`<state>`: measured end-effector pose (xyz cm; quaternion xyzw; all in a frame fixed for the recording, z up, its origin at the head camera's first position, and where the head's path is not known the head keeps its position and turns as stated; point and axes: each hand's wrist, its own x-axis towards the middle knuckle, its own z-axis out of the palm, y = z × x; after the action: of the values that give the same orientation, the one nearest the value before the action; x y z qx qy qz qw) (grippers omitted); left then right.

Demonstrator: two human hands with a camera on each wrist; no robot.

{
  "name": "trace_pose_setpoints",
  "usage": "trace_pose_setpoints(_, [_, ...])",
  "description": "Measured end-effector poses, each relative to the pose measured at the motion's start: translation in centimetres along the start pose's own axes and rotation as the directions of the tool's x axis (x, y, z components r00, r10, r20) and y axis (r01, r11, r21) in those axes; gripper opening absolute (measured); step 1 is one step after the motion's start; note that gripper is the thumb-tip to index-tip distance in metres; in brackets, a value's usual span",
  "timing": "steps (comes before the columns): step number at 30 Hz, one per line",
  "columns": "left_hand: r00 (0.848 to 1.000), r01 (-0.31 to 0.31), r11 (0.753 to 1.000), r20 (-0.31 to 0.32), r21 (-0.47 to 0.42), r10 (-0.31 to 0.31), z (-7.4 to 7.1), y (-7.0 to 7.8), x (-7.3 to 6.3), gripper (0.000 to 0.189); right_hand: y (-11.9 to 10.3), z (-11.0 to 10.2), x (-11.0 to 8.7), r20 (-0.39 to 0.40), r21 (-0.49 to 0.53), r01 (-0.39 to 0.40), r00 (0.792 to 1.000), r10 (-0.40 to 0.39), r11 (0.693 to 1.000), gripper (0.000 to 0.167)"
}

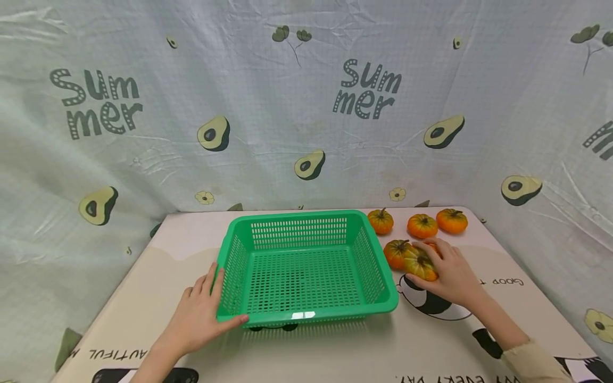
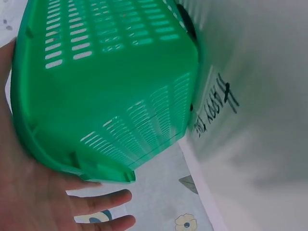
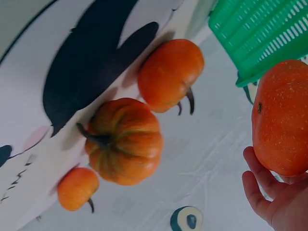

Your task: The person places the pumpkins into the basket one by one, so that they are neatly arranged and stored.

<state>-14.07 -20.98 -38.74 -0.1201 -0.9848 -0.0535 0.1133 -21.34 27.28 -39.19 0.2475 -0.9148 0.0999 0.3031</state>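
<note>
A green plastic basket [image 1: 306, 314] with slotted walls stands on the table. My left hand [image 1: 196, 314] rests at its near left corner, thumb along the front rim and fingers fairly straight against the left side. In the left wrist view, those fingers [image 2: 103, 202] stretch out beside the basket rim [image 2: 53, 161]. To the right of the basket, my right hand [image 1: 452, 271] grips a small pumpkin [image 1: 420, 264], yellow-green on top. Its orange underside [image 3: 284, 120] faces the right wrist camera. Close beside it sits another pumpkin [image 1: 395, 254]; a bit of orange behind the hand is mostly hidden.
Along the table's back edge are three more pumpkins: one by the basket [image 1: 380, 222], a middle one [image 1: 421, 226] and a right one [image 1: 452, 221]. A patterned curtain [image 1: 258, 175] hangs right behind the table [image 1: 306, 356], whose cover has printed words and drawings.
</note>
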Motion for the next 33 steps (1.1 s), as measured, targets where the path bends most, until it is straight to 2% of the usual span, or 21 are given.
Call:
trace_pose_setpoints(7, [1.000, -0.023, 1.000, -0.007, 0.016, 0.023, 0.1, -0.2, 0.3, 0.107, -0.8, -0.1, 1.5, -0.072, 0.061, 0.062, 0.996, -0.058, 0.996, 0.067])
trace_pose_setpoints(12, [0.999, -0.039, 0.999, -0.022, 0.027, 0.039, 0.2, -0.1, 0.4, 0.105, -1.3, -0.2, 2.7, -0.092, 0.115, 0.094, 0.992, -0.083, 0.989, 0.062])
trace_pose_setpoints(20, [0.999, -0.037, 0.999, -0.008, 0.022, 0.037, 0.3, 0.0, 0.3, 0.103, -2.3, -0.4, 4.3, -0.039, 0.160, 0.106, 0.994, -0.101, 0.981, 0.059])
trace_pose_setpoints(33, [1.000, -0.028, 1.000, 0.008, 0.009, 0.027, 0.2, -0.1, 0.4, 0.103, -3.0, 0.6, 6.2, 0.009, 0.197, 0.156, 0.987, -0.161, 0.968, 0.067])
